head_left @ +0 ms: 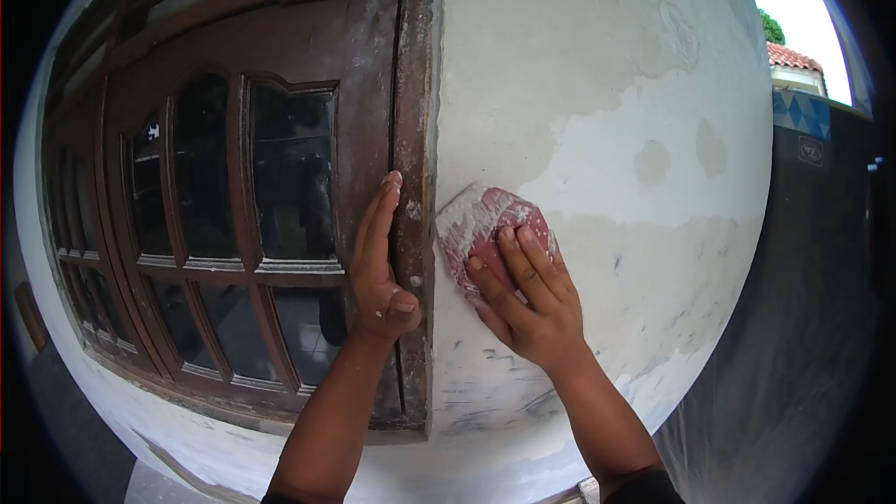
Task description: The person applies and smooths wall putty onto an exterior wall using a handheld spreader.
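A red scraper (490, 247), smeared with pale putty along its upper left part, lies against the wall (597, 131) just right of the window frame. My right hand (532, 303) is on it, fingers pressing its face. Against the brown wooden frame (413, 224) rests the edge of my left hand (378, 271), its fingers stretched upward and nothing in it. The wall shows patches of white and beige, with dark marks low down.
Glass panes (294, 173) fill the brown wooden window at the left. A dark surface (775, 317) stands beyond the wall's right edge, with a blue patterned strip (801, 116) on it. A tiled roof (793, 57) shows at the upper right.
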A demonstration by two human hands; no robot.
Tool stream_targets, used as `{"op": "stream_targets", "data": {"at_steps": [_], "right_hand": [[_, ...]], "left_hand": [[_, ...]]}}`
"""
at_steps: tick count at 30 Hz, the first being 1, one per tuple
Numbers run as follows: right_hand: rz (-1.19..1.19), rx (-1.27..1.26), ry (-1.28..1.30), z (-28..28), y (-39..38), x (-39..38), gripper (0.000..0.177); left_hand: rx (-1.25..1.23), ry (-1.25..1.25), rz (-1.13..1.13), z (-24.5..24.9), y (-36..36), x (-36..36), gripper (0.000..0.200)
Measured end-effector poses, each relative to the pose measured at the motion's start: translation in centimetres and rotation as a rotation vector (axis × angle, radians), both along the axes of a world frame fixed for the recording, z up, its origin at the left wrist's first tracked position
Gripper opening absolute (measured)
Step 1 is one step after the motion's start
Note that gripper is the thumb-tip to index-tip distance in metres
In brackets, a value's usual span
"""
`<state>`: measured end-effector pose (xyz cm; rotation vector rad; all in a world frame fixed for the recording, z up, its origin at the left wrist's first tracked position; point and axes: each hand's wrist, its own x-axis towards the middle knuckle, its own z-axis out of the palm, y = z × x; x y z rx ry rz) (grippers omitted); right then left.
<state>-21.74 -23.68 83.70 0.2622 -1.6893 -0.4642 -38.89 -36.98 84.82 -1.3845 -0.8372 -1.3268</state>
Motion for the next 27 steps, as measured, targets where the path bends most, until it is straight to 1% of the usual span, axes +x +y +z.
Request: {"op": "stream_targets", "data": {"at_steps": [2, 4, 6, 8, 11, 13, 15, 17, 19, 20, 22, 23, 25, 26, 27], "right_hand": [[0.006, -0.002, -0.028, -0.1, 0.4, -0.4, 0.04], [0.012, -0.013, -0.04, -2.2, 1.3, 0.2, 0.041], [0.025, -0.012, -0.056, -3.0, 1.8, 0.8, 0.041], [0.053, -0.041, 0.002, -3.1, 2.0, 1.1, 0.043], [0.076, -0.059, 0.076, -0.1, 1.2, 0.3, 0.044], [0.039, -0.067, 0.038, 0.6, 1.3, 0.2, 0.045], [0.039, -0.07, -0.002, -0.6, 2.1, -0.3, 0.045], [0.012, -0.043, 0.008, -2.9, 2.3, 0.9, 0.043], [-0.025, -0.099, -0.02, -5.1, 2.2, 2.4, 0.043], [-0.026, -0.101, -0.017, -6.0, 2.1, 3.2, 0.043], [0.086, -0.191, -0.003, -7.4, 1.8, 4.8, 0.041], [0.086, -0.191, -0.001, -8.1, 1.6, 5.6, 0.041], [0.269, -0.374, 0.046, -9.5, 1.3, 7.1, 0.037], [0.271, -0.374, 0.045, -10.3, 1.3, 7.9, 0.037], [0.354, -0.498, 0.078, -11.2, 1.4, 8.8, 0.039]], "left_hand": [[0.0, 0.007, -0.004, 0.0, 0.1, -0.1, 0.116], [-0.01, -0.007, 0.0, 0.0, -0.2, 0.1, 0.117], [0.007, -0.004, -0.015, 0.0, 0.2, 0.2, 0.117], [0.018, 0.0, -0.028, 0.0, 0.2, 0.2, 0.117], [-0.014, 0.01, 0.013, 0.1, -0.2, 0.4, 0.116], [-0.004, 0.005, -0.009, 0.0, -0.1, 0.2, 0.115], [-0.004, 0.021, -0.003, 0.0, 0.0, -0.2, 0.116], [0.007, 0.039, 0.005, 0.1, -0.1, 0.4, 0.116], [-0.061, -0.101, 0.005, 0.2, -0.9, 2.1, 0.115], [-0.063, -0.098, 0.004, 0.2, -0.8, 2.1, 0.115], [-0.057, -0.095, 0.009, 0.1, -0.8, 2.0, 0.114], [-0.058, -0.094, 0.009, 0.2, -0.7, 2.0, 0.114], [-0.034, -0.098, -0.027, 0.1, -0.6, 2.2, 0.112], [-0.034, -0.098, -0.026, -0.3, -0.4, 2.4, 0.112], [-0.027, -0.115, -0.042, -1.3, -0.3, 2.7, 0.112]]}}
